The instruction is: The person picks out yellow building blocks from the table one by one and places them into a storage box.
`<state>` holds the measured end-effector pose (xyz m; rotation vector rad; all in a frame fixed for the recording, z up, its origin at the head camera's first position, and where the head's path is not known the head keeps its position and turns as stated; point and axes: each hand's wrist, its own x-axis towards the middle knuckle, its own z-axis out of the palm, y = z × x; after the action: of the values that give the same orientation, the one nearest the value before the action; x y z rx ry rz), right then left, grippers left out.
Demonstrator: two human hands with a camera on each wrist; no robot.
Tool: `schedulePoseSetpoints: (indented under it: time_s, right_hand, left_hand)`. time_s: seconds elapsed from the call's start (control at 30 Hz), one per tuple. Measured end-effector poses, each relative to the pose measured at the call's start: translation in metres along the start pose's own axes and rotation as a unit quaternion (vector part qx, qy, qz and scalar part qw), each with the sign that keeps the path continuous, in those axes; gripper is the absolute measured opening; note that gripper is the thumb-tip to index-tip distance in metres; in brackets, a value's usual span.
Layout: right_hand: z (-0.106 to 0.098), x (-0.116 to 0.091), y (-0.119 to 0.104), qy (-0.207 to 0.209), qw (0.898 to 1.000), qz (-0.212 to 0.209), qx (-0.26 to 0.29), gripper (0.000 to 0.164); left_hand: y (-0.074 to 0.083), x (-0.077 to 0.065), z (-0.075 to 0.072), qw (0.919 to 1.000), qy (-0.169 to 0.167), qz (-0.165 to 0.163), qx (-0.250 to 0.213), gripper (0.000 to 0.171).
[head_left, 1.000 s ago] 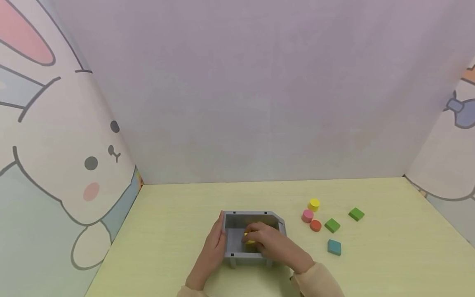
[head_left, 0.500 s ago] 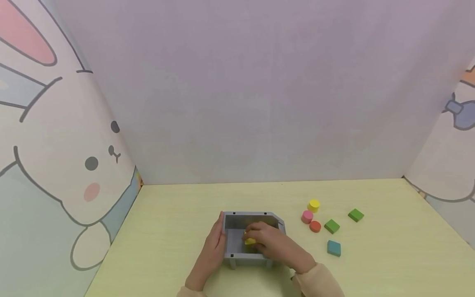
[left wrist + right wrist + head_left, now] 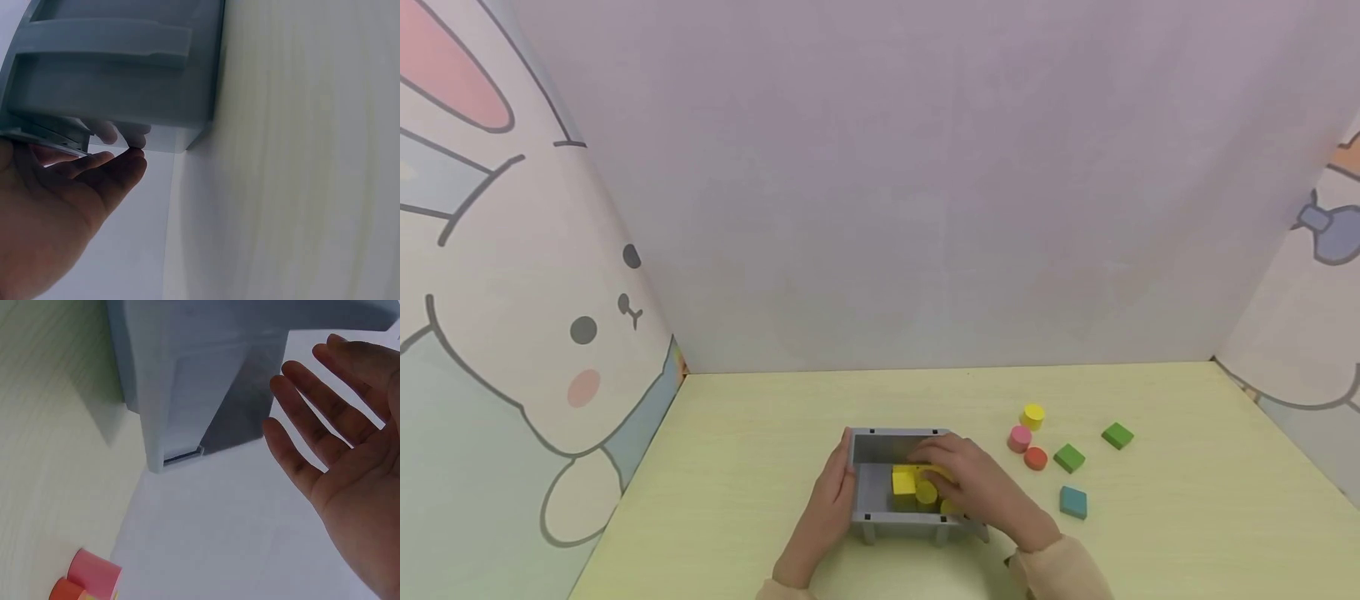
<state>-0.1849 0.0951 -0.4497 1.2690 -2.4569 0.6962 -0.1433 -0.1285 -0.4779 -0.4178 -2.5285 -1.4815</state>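
Observation:
A grey plastic bin (image 3: 898, 432) stands on the table with its right end cut low. Inside it lie yellow blocks: a square one (image 3: 904, 481), a round one (image 3: 927, 493) and more partly under the right hand. My left hand (image 3: 832, 493) lies along the bin's left wall; in the left wrist view its fingertips touch the bin's surface (image 3: 112, 90). Over the bin's right end is my right hand (image 3: 981, 485), its fingers above the yellow blocks. The right wrist view shows that hand (image 3: 350, 444) with fingers extended and apart, holding nothing, beside the bin wall (image 3: 150, 394).
Right of the bin lie a yellow cylinder (image 3: 1033, 417), a pink cylinder (image 3: 1020, 439), a red disc (image 3: 1036, 458), two green blocks (image 3: 1070, 458) and a teal block (image 3: 1073, 502). A pale curtain (image 3: 925, 250) rises behind the table.
My right hand has let go of the square yellow block and moved right and up, uncovering yellow blocks in the bin. The left hand stays on the bin's left side.

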Motion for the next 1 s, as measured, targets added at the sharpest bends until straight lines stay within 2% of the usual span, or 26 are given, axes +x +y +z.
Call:
schedulePoseSetpoints:
  time_s: [0.2,0.33,0.37,0.6,1.0]
  right_hand:
    - [-0.006,-0.007,0.01,0.026,0.999,0.011,-0.031,0.024]
    - [-0.008,-0.01,0.018,0.051,0.997,0.005,-0.049,0.024]
    - [-0.009,-0.011,0.02,0.06,0.997,0.001,-0.054,0.024]
    - [-0.012,-0.018,0.029,0.099,0.994,-0.007,-0.052,0.025]
    - [-0.021,-0.029,0.049,0.119,0.99,0.013,-0.075,0.029]
  left_hand:
    - [0.027,-0.003,-0.009,0.9999,-0.006,-0.008,-0.012,0.045]
    - [0.031,-0.003,-0.01,0.9999,-0.005,-0.009,-0.014,0.045]
    - [0.03,-0.003,-0.01,0.9999,-0.005,-0.007,-0.015,0.045]
    - [-0.01,0.0,0.003,1.0,-0.005,-0.001,-0.002,0.048]
    - [-0.009,0.001,0.002,0.9999,-0.01,0.001,-0.014,0.048]
